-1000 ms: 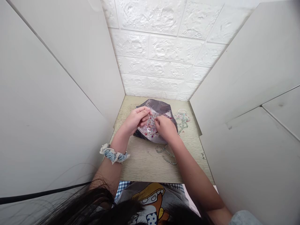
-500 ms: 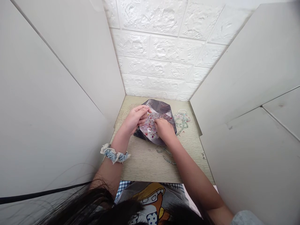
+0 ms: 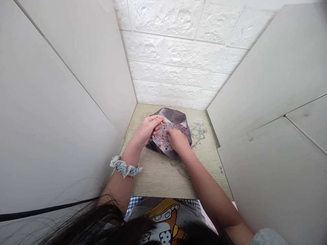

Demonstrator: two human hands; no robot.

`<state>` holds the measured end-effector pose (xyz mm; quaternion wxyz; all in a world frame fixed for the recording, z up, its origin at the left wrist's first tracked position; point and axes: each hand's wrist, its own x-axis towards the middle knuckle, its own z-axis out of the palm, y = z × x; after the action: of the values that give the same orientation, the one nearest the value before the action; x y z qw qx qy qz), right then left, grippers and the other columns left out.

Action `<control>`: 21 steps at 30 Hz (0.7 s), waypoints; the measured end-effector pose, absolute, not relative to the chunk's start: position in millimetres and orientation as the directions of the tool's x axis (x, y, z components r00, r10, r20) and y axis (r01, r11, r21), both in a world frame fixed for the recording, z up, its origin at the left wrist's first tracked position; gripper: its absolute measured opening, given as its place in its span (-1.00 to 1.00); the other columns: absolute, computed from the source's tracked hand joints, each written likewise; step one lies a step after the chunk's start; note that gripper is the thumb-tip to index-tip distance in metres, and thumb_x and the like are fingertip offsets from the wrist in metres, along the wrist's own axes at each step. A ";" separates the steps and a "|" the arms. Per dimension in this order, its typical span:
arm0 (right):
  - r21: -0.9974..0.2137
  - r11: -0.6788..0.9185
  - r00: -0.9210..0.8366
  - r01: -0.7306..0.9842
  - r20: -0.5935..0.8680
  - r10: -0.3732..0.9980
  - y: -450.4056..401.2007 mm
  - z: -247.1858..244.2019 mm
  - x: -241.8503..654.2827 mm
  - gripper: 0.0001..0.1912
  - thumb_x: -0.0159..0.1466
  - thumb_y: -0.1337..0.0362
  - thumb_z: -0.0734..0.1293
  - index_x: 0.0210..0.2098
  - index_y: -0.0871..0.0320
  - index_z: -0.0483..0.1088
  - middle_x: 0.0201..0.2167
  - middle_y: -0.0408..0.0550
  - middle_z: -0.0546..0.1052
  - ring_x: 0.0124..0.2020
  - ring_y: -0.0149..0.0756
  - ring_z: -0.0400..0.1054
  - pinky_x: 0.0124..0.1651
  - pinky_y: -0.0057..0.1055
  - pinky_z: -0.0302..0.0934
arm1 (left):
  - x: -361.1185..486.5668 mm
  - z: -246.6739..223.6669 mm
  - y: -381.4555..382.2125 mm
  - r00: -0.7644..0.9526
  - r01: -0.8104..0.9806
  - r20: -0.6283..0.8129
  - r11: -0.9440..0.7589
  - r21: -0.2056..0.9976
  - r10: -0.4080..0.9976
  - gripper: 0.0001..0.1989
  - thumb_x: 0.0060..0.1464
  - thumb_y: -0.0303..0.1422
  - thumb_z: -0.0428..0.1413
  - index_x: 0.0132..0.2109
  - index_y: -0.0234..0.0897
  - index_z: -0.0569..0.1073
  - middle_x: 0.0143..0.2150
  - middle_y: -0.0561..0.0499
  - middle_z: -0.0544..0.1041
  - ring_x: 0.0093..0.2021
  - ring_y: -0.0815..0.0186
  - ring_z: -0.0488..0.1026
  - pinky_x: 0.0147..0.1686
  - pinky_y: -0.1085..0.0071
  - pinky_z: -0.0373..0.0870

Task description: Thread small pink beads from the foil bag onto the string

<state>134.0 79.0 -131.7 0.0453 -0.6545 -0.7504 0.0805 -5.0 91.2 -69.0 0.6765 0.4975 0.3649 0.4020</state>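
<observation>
Your single camera rides on your head, facing forward and down over the counter (image 3: 163, 185) toward the white wall (image 3: 176, 52), its centre falling by your left hand (image 3: 149, 130). It sits close enough that your hair (image 3: 139, 231) crosses the bottom edge, yet takes in pale panels (image 3: 51, 102) on both sides.

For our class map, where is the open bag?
Centre of the head view: the bag lies on the tabletop under the right hand, left of tangled strands.
</observation>
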 end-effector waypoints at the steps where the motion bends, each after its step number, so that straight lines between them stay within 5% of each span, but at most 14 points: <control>1: -0.183 0.129 -0.138 0.975 -0.035 0.990 79.0 -132.0 133.7 -0.76 0.23 0.30 0.02 -0.33 0.12 0.28 -0.31 -0.02 0.40 -0.32 -0.30 0.31 -0.38 -0.46 0.11 | -4.9 -69.3 91.4 0.410 -0.178 -0.097 0.184 0.967 0.907 -0.84 -0.03 -0.31 -0.02 -0.45 -0.32 0.29 -0.67 0.18 0.05 -0.72 0.59 0.01 -0.72 0.59 -0.07; 5: -0.236 0.114 -0.121 0.965 -0.012 0.993 78.7 -132.1 133.7 -0.77 0.21 0.33 0.03 -0.37 0.14 0.29 -0.34 -0.02 0.40 -0.37 -0.30 0.30 -0.41 -0.45 0.09 | -4.2 -70.5 92.6 0.426 -0.136 -0.143 0.220 0.966 0.893 -0.86 -0.05 -0.35 -0.04 -0.49 -0.33 0.26 -0.66 0.16 0.05 -0.70 0.57 0.06 -0.70 0.58 -0.02; 10: -0.564 0.125 -0.067 0.816 0.124 0.990 80.8 -125.0 140.5 -0.84 0.16 0.33 0.09 -0.40 0.15 0.28 -0.40 -0.07 0.40 -0.37 -0.34 0.26 -0.32 -0.43 0.09 | -2.1 -69.6 92.7 0.347 0.048 -0.256 0.255 0.966 0.902 -0.89 -0.12 -0.38 -0.05 -0.53 -0.32 0.22 -0.72 0.21 -0.06 -0.75 0.59 -0.16 -0.74 0.57 -0.25; 15: -0.962 0.072 0.013 0.263 0.078 0.997 82.2 -115.9 146.0 -0.87 0.12 0.21 0.17 -0.40 0.13 0.24 -0.51 -0.18 0.35 -0.52 -0.46 0.21 -0.41 -0.46 0.14 | 0.3 -69.4 90.5 0.309 0.214 -0.218 0.156 0.964 0.926 -0.84 -0.12 -0.32 -0.04 -0.51 -0.34 0.31 -0.73 0.20 -0.05 -0.73 0.57 -0.14 -0.72 0.56 -0.21; 18: -0.987 0.060 -0.041 -0.146 0.067 0.997 82.7 -114.4 145.1 -0.85 0.08 0.19 0.23 -0.38 0.12 0.24 -0.45 -0.19 0.36 -0.49 -0.49 0.26 -0.33 -0.45 0.21 | 1.3 -70.2 89.6 0.329 0.298 -0.166 0.064 0.952 0.929 -0.78 -0.11 -0.27 -0.02 -0.49 -0.36 0.37 -0.72 0.19 -0.04 -0.71 0.56 -0.12 -0.69 0.54 -0.18; 21: -0.949 0.048 -0.058 -0.310 0.070 0.996 82.9 -113.3 143.6 -0.84 0.04 0.21 0.28 -0.41 0.12 0.25 -0.43 -0.20 0.37 -0.42 -0.49 0.31 -0.24 -0.43 0.23 | 1.4 -70.0 89.5 0.349 0.354 -0.130 -0.002 0.935 0.928 -0.72 -0.11 -0.22 -0.01 -0.52 -0.38 0.37 -0.70 0.17 -0.03 -0.69 0.56 -0.11 -0.66 0.53 -0.19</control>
<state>143.6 82.9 -113.3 0.5692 -0.3831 -0.4474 0.5736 1.4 89.5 -70.0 0.5043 0.6481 0.4947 0.2846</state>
